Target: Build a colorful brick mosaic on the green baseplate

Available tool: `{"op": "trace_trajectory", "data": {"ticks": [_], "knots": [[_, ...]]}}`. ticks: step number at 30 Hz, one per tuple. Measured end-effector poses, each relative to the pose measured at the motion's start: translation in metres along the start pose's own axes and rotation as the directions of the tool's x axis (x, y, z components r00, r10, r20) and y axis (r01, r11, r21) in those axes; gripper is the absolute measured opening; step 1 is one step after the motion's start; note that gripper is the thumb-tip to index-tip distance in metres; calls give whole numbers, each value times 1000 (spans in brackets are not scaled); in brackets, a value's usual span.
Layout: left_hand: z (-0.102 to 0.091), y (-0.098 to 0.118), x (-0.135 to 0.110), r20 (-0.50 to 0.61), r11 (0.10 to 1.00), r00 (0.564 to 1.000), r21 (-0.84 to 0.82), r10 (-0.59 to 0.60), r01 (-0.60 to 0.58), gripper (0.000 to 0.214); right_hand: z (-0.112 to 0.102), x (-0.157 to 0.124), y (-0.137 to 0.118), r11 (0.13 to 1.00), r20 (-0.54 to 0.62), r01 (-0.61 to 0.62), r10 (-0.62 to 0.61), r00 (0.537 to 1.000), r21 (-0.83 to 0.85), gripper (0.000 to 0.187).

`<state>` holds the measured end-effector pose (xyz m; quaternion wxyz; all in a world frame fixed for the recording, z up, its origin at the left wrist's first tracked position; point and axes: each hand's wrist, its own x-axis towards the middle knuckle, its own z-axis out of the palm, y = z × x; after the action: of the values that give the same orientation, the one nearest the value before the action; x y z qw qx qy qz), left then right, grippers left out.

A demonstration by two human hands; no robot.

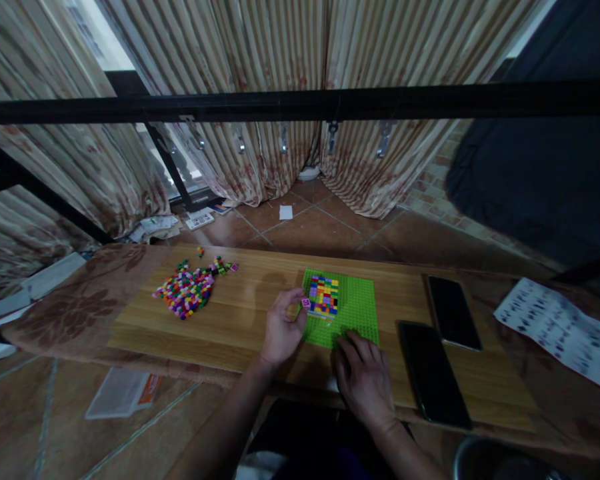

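A green baseplate (355, 313) lies on the wooden board, with a patch of coloured bricks (323, 295) built on its far left part. My left hand (283, 327) sits at the plate's left edge, fingers pinched on a small pink brick (305, 303). My right hand (364, 377) rests flat on the plate's near edge, fingers stretched out and holding nothing. A heap of loose coloured bricks (187, 290) lies on the board's left part, well away from both hands.
Two dark phones (453, 311) (433, 383) lie right of the plate. A printed paper sheet (560, 330) is at the far right. A black metal bar (300, 105) crosses above. Curtains hang behind; papers and a plastic box (120, 393) lie on the tiled floor.
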<state>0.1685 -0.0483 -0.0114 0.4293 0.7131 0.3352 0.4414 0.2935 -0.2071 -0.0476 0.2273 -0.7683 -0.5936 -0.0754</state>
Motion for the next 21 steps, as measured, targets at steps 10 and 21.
{"op": "trace_trajectory", "data": {"ticks": [10,21], "knots": [[-6,8,0,-18,1000,1000,15,-16,16,20,2,-1,1,1000,-6,4,-5,1000,-8,31],[-3,12,0,57,938,958,-194,-282,287,13,0,0,0,1000,3,6,-6,1000,-17,30]]}}
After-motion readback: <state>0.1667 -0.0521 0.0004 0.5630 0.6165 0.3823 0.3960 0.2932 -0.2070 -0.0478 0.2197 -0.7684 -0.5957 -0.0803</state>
